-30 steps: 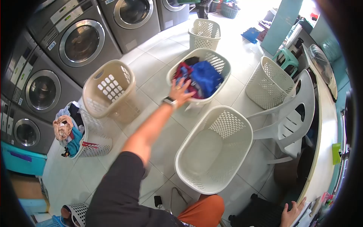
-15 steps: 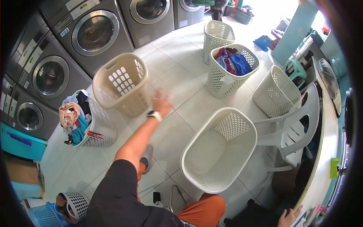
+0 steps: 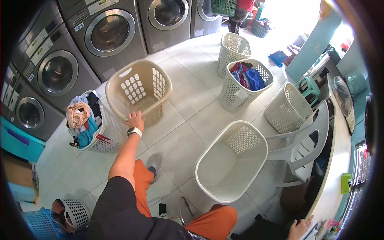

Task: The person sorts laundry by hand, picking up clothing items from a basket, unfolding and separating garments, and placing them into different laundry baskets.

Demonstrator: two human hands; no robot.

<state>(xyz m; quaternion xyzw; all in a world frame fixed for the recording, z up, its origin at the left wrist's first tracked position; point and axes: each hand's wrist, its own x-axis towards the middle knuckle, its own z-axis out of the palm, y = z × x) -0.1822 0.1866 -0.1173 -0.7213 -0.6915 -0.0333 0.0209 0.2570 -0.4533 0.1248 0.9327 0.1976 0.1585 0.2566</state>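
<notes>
My left hand (image 3: 136, 121), with a watch on its wrist, has its fingers hooked over the near rim of a beige laundry basket (image 3: 158, 114) that holds nothing. Left of that basket stands a white laundry basket (image 3: 110, 134) heaped with clothes (image 3: 82, 118). My right hand (image 3: 300, 229) rests at the edge of the counter (image 3: 330, 188), fingers apart, beside some papers. In front of my knees a large white laundry basket (image 3: 218, 160) stands with its inside bare.
Washing machines (image 3: 110, 33) line the back left. More baskets stand to the right, one holding blue and red clothes (image 3: 248, 76). A white plastic chair (image 3: 306, 146) is by the counter. A phone-like black object (image 3: 162, 209) lies on the floor. Another person (image 3: 240, 16) is at the back.
My left hand has moved left and down from mid-air onto the beige basket's rim. The view has shifted slightly. My right hand stays at the counter edge.
</notes>
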